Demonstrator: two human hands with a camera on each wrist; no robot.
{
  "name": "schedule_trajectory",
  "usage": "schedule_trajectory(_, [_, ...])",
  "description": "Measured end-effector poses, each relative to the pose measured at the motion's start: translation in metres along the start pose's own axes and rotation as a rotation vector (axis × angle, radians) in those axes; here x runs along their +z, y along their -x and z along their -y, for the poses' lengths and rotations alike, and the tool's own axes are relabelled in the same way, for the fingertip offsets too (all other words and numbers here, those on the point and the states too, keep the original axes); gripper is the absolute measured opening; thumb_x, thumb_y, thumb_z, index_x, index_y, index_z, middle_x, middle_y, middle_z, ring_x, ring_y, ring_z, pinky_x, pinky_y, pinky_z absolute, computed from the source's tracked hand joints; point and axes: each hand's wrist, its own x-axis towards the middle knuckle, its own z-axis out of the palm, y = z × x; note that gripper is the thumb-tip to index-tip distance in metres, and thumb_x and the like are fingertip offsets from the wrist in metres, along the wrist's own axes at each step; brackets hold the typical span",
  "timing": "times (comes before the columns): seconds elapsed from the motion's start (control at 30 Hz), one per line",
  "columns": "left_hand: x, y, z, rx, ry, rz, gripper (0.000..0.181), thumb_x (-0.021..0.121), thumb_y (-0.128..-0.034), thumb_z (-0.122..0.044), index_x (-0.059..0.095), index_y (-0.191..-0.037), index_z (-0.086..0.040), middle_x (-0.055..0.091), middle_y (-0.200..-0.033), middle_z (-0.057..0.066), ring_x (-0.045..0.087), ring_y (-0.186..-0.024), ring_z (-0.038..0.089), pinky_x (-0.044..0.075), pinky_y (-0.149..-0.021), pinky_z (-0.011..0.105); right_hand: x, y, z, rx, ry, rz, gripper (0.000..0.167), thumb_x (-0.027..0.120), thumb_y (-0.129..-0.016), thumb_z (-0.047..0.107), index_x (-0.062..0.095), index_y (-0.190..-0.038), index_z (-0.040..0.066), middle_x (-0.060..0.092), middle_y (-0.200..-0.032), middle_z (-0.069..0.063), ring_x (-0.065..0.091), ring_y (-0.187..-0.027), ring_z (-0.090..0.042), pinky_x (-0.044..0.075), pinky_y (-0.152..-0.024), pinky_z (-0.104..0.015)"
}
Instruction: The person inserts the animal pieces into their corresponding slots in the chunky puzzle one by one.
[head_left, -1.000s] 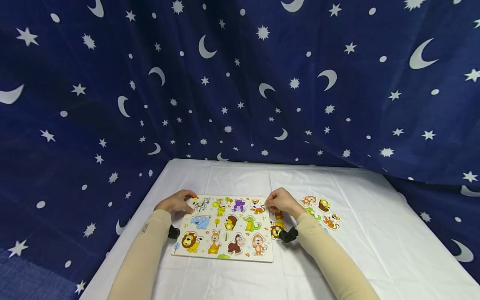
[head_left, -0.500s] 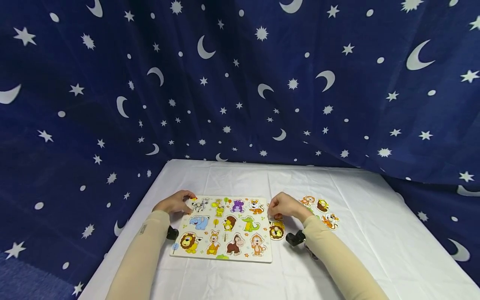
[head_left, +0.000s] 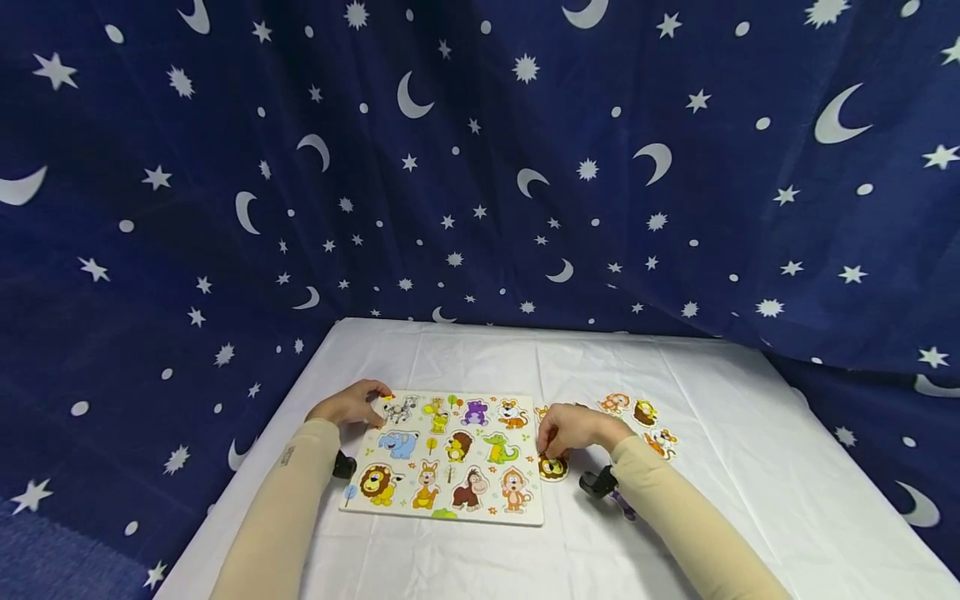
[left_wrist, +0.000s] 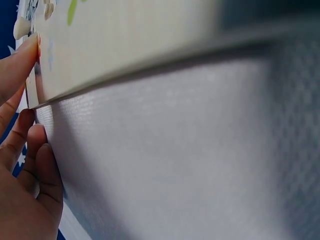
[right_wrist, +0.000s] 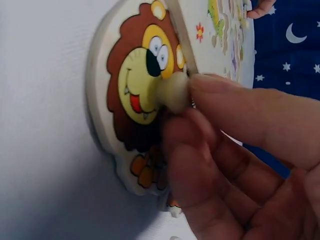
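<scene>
A white puzzle board [head_left: 442, 454] printed with coloured animals lies flat on the table. At its upper left corner the left hand [head_left: 352, 404] grips the edge, thumb on top and fingers at the side, as the left wrist view shows with the hand [left_wrist: 25, 150]. Just off the board's right edge lies a lion piece [head_left: 553, 468]. The right hand [head_left: 576, 429] is over it; in the right wrist view thumb and fingers of that hand [right_wrist: 240, 135] pinch the pale knob [right_wrist: 174, 93] on the lion piece [right_wrist: 137, 75].
Right of the right hand lie loose pieces: a monkey [head_left: 615, 403], a hedgehog [head_left: 645, 412] and a tiger [head_left: 660, 443]. A purple piece [head_left: 624, 507] is partly under the right forearm. A dark starry curtain [head_left: 480, 167] hangs behind the white-covered table [head_left: 450, 358].
From the board's upper right edge the right hand has come down and slightly right, onto the lion piece. The left hand keeps its place on the board.
</scene>
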Motion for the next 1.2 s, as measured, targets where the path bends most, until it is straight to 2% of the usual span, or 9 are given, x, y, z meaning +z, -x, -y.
schedule_trajectory(0.17, [0.001, 0.0, -0.001, -0.007, 0.019, 0.005, 0.053, 0.081, -0.0759, 0.0, 0.059, -0.123, -0.008, 0.04, -0.154, 0.023, 0.037, -0.137, 0.038, 0.025, -0.119, 0.057, 0.0, 0.003, 0.002, -0.009, 0.079, 0.038, 0.012, 0.075, -0.076, -0.011, 0.074, -0.082, 0.0, 0.07, -0.074, 0.002, 0.058, -0.064, -0.003, 0.05, -0.061, -0.02])
schedule_trajectory(0.3, [0.002, 0.0, -0.002, -0.01, 0.027, 0.016, 0.053, 0.081, -0.0765, 0.001, 0.058, -0.124, -0.007, 0.039, -0.154, 0.024, 0.04, -0.133, 0.036, 0.028, -0.117, 0.056, 0.001, 0.003, 0.001, 0.002, 0.116, 0.064, 0.014, 0.073, -0.076, -0.012, 0.074, -0.08, 0.002, 0.067, -0.072, 0.005, 0.055, -0.063, -0.004, 0.046, -0.06, -0.018])
schedule_trajectory(0.57, [0.001, 0.0, -0.003, -0.013, 0.016, 0.003, 0.054, 0.082, -0.0753, -0.001, 0.059, -0.124, -0.008, 0.038, -0.155, 0.024, 0.035, -0.14, 0.04, 0.023, -0.119, 0.058, 0.0, -0.001, 0.006, -0.011, 0.183, 0.14, 0.019, 0.068, -0.074, -0.016, 0.072, -0.077, 0.002, 0.062, -0.068, 0.007, 0.051, -0.061, -0.004, 0.042, -0.058, -0.017])
schedule_trajectory(0.8, [0.004, 0.003, -0.001, 0.0, -0.013, 0.006, 0.053, 0.082, -0.0769, -0.003, 0.059, -0.125, -0.009, 0.039, -0.154, 0.024, 0.035, -0.14, 0.039, 0.025, -0.118, 0.059, 0.002, -0.006, 0.02, 0.033, 0.349, 0.234, 0.024, 0.065, -0.073, -0.018, 0.071, -0.074, 0.005, 0.059, -0.066, 0.007, 0.049, -0.059, -0.003, 0.04, -0.056, -0.017])
schedule_trajectory(1.0, [0.004, 0.001, 0.001, 0.01, -0.014, 0.01, 0.052, 0.081, -0.0776, -0.003, 0.059, -0.124, -0.009, 0.038, -0.155, 0.024, 0.035, -0.141, 0.04, 0.024, -0.118, 0.059, 0.006, -0.007, 0.03, 0.105, 0.374, 0.233, 0.025, 0.064, -0.07, -0.021, 0.068, -0.07, 0.004, 0.058, -0.063, 0.005, 0.051, -0.056, -0.007, 0.04, -0.051, -0.019])
schedule_trajectory(1.2, [0.001, -0.001, 0.001, -0.002, -0.002, 0.015, 0.053, 0.081, -0.0784, -0.004, 0.058, -0.127, -0.009, 0.037, -0.155, 0.023, 0.035, -0.14, 0.039, 0.024, -0.118, 0.058, 0.002, -0.008, 0.03, 0.106, 0.39, 0.232, 0.025, 0.063, -0.071, -0.02, 0.069, -0.071, 0.004, 0.06, -0.063, 0.003, 0.053, -0.054, -0.009, 0.041, -0.05, -0.019])
